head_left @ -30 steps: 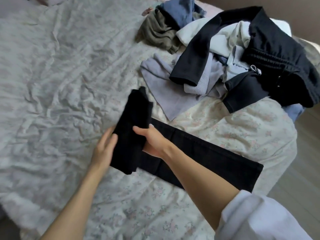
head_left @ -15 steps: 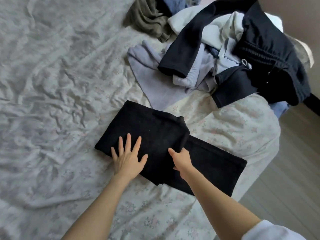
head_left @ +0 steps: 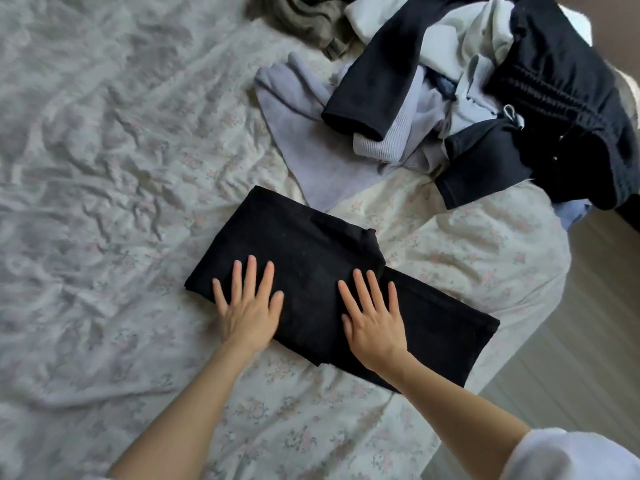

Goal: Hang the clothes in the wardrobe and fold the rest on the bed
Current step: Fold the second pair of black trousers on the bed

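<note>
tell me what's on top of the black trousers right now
Both hands lie flat on the black trousers: the left hand near their left end, the right hand over the fold edge. The cloth beneath the palms is hidden.

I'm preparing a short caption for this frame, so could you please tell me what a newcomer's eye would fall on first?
First, the black trousers, partly folded on the floral bedsheet near the bed's right edge. The left hand and right hand both press flat on them, with fingers spread. Beyond them, at the upper right, lies a tangled pile of clothes in black, white and lilac.
</note>
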Motion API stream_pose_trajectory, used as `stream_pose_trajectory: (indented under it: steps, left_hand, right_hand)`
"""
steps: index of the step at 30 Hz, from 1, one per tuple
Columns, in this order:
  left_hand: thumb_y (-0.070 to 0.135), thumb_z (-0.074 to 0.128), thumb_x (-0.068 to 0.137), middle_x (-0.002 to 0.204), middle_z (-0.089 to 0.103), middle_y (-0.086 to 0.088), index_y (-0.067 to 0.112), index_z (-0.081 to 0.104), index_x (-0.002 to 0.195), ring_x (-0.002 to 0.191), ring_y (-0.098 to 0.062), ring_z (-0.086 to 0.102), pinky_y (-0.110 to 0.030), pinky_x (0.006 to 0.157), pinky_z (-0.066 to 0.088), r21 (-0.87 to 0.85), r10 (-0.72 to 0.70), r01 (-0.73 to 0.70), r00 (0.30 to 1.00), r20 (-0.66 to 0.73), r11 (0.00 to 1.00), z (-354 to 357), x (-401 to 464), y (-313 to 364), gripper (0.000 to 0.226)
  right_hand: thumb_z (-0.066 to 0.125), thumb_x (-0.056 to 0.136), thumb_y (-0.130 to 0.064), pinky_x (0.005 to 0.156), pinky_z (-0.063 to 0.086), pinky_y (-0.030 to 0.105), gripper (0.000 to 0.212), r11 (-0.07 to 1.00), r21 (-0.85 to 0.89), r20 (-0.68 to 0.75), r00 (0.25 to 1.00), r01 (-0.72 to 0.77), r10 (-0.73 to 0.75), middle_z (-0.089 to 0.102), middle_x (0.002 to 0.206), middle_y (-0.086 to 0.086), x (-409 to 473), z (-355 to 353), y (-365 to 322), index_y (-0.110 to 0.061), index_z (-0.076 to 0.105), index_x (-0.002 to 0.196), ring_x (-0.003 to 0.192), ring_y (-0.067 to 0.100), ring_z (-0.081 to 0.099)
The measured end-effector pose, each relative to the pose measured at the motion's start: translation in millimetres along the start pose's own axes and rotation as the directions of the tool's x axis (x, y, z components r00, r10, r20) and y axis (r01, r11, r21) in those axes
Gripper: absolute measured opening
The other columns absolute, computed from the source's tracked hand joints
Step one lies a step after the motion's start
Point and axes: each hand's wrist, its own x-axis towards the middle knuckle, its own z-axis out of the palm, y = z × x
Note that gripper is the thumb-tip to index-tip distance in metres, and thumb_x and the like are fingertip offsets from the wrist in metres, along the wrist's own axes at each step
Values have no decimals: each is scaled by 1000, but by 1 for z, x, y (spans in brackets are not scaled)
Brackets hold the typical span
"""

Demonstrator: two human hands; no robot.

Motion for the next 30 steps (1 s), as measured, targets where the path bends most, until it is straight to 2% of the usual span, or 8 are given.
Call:
stream_pose_trajectory:
  steps: [7, 11, 14, 16, 18, 21, 25, 30]
  left_hand:
    - [61, 20, 94, 157, -19, -4, 32, -16, 148, 145, -28, -14, -52, 116, -3, 9, -107, 107, 993, 52, 994, -35, 45, -35, 71]
    - [53, 57, 85, 152, 27, -13, 26, 2, 151, 135, -35, 33, -50, 103, 34, -377, -291, 299, 953, 79, 877, -55, 56, -50, 90]
    - [41, 68, 82, 134, 53, -7, 19, 34, 142, 118, -32, 52, -37, 85, 42, -488, -297, 308, 949, 102, 817, -72, 52, -54, 73]
    - [35, 68, 82, 117, 62, -2, 19, 49, 128, 101, -27, 58, -32, 75, 43, -523, -262, 255, 963, 62, 814, -83, 40, -48, 53]
    - [32, 64, 84, 101, 63, 4, 21, 51, 121, 82, -21, 57, -29, 65, 42, -493, -210, 156, 976, -56, 856, -93, 18, -33, 41]
    - [32, 59, 87, 101, 61, 1, 23, 52, 122, 78, -24, 59, -29, 64, 44, -400, -96, -3, 969, -228, 916, -98, -22, -3, 36]
    - [24, 64, 87, 120, 59, 4, 17, 60, 121, 96, -19, 62, -22, 74, 39, -390, 128, -273, 924, -359, 879, -95, -66, 29, 35]
    - [10, 75, 76, 102, 73, 2, 13, 72, 106, 88, -20, 69, -23, 78, 49, -388, 329, -503, 839, -434, 772, -100, -113, 66, 31]
  right_hand:
    - [61, 81, -28, 109, 27, 54, 64, 999, -50, -29, 999, 15, -16, 37, 145, 24, -3, -3, -22, -2, 45, 137, 136, 40, 32]
    - [33, 98, -34, 116, 3, 50, 61, 997, 67, 92, 995, 41, -47, 7, 155, 23, 3, -8, -37, -4, 18, 148, 143, 41, 1]
    - [26, 100, -32, 116, -4, 43, 57, 935, 341, 153, 987, -102, 52, -7, 157, 19, 8, -18, -51, -8, 11, 150, 144, 34, -11]
    - [30, 101, -32, 117, 2, 40, 53, 739, 623, 236, 963, -255, 134, -3, 158, 13, 13, -34, -59, -12, 21, 149, 146, 27, -8]
    - [35, 100, -35, 118, 13, 38, 49, 401, 835, 326, 926, -377, 192, 14, 158, 5, 16, -54, -64, -19, 31, 146, 146, 20, 7]
    - [42, 98, -40, 109, 37, 40, 47, -51, 914, 404, 896, -401, 187, 46, 142, 0, 9, -79, -60, -24, 38, 142, 128, 15, 44]
    - [46, 93, -50, 97, 49, 44, 53, -244, 918, 344, 933, -312, 104, 57, 129, 1, -12, -94, -44, -27, 38, 140, 114, 19, 57]
    - [56, 87, -53, 93, 51, 43, 55, -281, 941, 213, 976, -190, 54, 66, 117, 7, -40, -106, -21, -21, 49, 132, 106, 23, 65]
